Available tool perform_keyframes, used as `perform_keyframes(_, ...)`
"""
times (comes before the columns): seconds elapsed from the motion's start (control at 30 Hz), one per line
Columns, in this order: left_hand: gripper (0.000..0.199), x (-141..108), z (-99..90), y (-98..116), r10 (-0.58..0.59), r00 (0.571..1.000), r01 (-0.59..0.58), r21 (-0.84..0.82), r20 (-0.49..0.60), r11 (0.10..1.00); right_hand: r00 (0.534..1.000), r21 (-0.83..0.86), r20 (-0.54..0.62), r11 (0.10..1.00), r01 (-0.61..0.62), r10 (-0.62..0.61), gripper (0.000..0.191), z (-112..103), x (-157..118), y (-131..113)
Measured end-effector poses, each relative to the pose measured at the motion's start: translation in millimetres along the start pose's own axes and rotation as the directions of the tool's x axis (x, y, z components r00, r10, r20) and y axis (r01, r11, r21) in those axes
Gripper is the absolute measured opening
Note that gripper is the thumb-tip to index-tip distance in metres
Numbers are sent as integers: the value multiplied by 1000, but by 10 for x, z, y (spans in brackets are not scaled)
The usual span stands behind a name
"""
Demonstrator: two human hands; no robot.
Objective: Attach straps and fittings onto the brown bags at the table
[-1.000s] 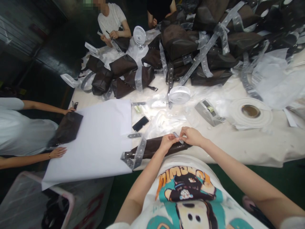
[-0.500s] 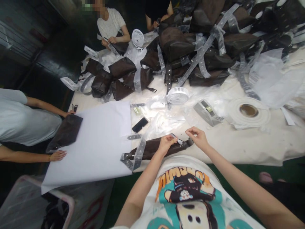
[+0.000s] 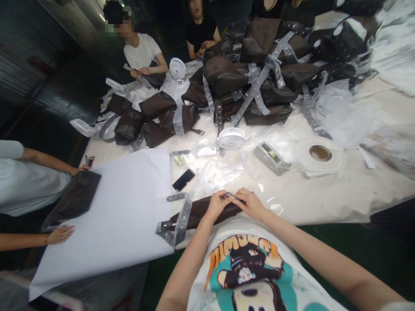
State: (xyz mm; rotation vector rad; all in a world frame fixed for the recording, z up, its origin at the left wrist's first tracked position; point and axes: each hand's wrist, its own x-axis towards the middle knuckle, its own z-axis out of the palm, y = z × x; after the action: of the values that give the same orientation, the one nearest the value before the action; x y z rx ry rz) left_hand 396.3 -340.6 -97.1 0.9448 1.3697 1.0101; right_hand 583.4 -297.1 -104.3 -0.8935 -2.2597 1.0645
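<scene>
A dark brown bag point(image 3: 198, 212) lies flat at the table edge in front of me, its far-left end wrapped with a clear plastic strip point(image 3: 183, 219). My left hand point(image 3: 218, 205) pinches a narrow dark strap point(image 3: 234, 198) with a pale, shiny edge, above the bag. Fingers bent, my right hand point(image 3: 252, 204) grips the same strap close beside the left. Both hands cover much of the strap and the bag's right end. Just beyond lies a heap of crumpled white wrapping point(image 3: 220, 175).
A phone point(image 3: 183, 179), small white fan point(image 3: 231, 138), tape dispenser point(image 3: 271, 158) and large white roll point(image 3: 319, 155) lie beyond my hands. White sheeting point(image 3: 129, 207) covers the left side, where a co-worker's hand point(image 3: 60, 234) rests near another bag point(image 3: 78, 194). Brown bags point(image 3: 223, 75) are piled opposite, near seated people.
My right hand has moved left from the bag's right end to meet my left hand, and now grips the strap. The camera view has shifted slightly.
</scene>
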Motion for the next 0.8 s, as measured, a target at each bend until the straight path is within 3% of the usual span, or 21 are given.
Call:
perform_keyframes(0.1,22,36,-95,106,56,988,-77,141,143,987,980,124,194,992,24,-48,39,-15,53,-22)
perform_keyframes(0.17,23,76,-142,161,43,965,-80,132,260,988,950,262,300,965,1,-82,45,-27,89,-29)
perform_keyframes(0.3,32,147,-190,141,-67,867,93,-29,494,995,872,477,478,865,-156,-106,46,-79,151,1)
perform_keyframes(0.37,35,178,-192,76,-85,846,143,-71,526,987,829,523,547,820,-232,-114,43,-113,184,42)
perform_keyframes(0.47,38,228,-179,-26,-61,884,119,-98,463,988,813,566,574,763,-313,-92,46,-126,255,155)
perform_keyframes(0.53,41,256,-186,-67,-52,927,84,-72,372,994,868,568,493,734,-371,57,54,-99,312,281)
perform_keyframes(0.6,44,260,-234,-85,-75,974,72,21,212,997,909,543,268,729,-417,320,63,-78,367,459)
perform_keyframes(0.63,45,248,-278,-88,-87,990,78,89,107,993,892,525,126,734,-432,435,65,-89,389,566)
perform_keyframes(0.7,43,185,-405,-90,-79,992,99,217,-99,971,812,484,-135,753,-446,568,65,-198,415,811)
perform_keyframes(0.8,41,-2,-620,-97,-28,972,94,279,-232,956,654,422,-427,777,-467,625,66,-613,403,1215)
